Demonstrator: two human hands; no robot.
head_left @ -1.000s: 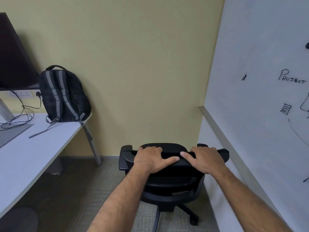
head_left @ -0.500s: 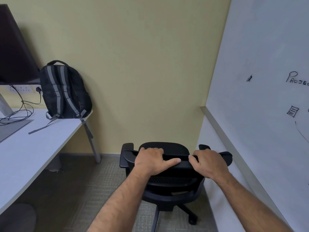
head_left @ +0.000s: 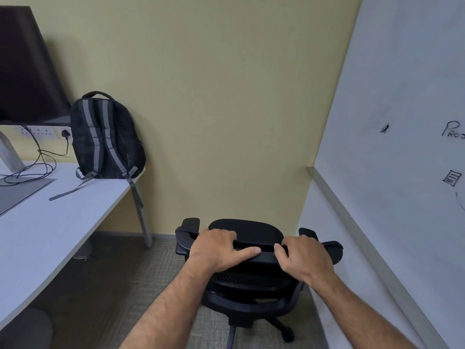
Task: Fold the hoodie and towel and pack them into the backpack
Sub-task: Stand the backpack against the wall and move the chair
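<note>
Both the left hand (head_left: 216, 249) and right hand (head_left: 303, 255) curl around the chair (head_left: 247, 280) top, the backpack (head_left: 107, 136) upright at ten o'clock on the surface (head_left: 50, 227); shoved carelessly, the chair could hit the wall.

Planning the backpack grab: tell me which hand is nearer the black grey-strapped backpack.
Left. The left hand grips the black office chair nearer the black grey-strapped backpack; the right hand grips farther right.

Both hands gripped the top of a black office chair (head_left: 251, 280): left hand (head_left: 216, 249), right hand (head_left: 303, 256). A black backpack (head_left: 107, 137) stood upright on the white desk (head_left: 50, 230) against the wall.
</note>
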